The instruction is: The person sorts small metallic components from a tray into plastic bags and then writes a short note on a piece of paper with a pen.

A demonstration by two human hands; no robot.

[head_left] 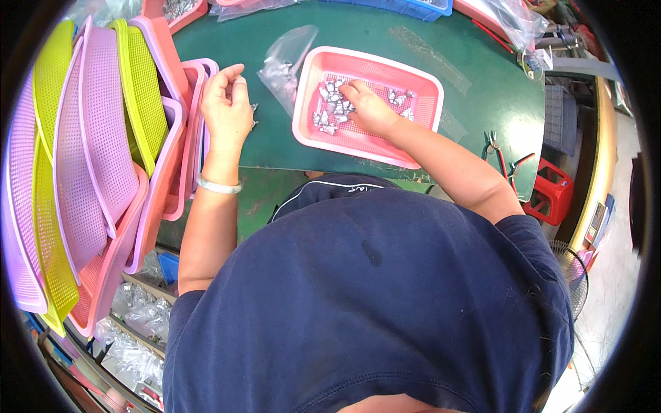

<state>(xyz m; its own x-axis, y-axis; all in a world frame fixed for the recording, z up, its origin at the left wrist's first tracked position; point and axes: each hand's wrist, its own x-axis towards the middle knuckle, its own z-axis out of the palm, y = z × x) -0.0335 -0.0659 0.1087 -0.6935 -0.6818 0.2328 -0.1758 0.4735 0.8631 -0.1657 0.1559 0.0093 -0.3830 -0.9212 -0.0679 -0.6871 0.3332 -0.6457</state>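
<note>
A pink perforated plastic basket (303,124) sits on the green table. Several small silver metal parts (330,107) lie in it, most of them in its left half. My right hand (370,109) reaches into the basket, its fingertips bent down onto these parts. Left of the basket, my left hand (228,107) is raised with its fingers curled in; whatever they hold, if anything, is hidden. A few more small metal parts (255,115) show beside that wrist. Against the basket's upper left side lies a clear plastic bag (284,65) with metal parts inside.
Purple, lime and pink baskets (103,131) are stacked at the left. Pliers (492,144) and a second pair with red handles (516,168) lie near the table's right edge. A blue crate (413,8) stands at the back, a red stool (551,193) beside the green table (496,96).
</note>
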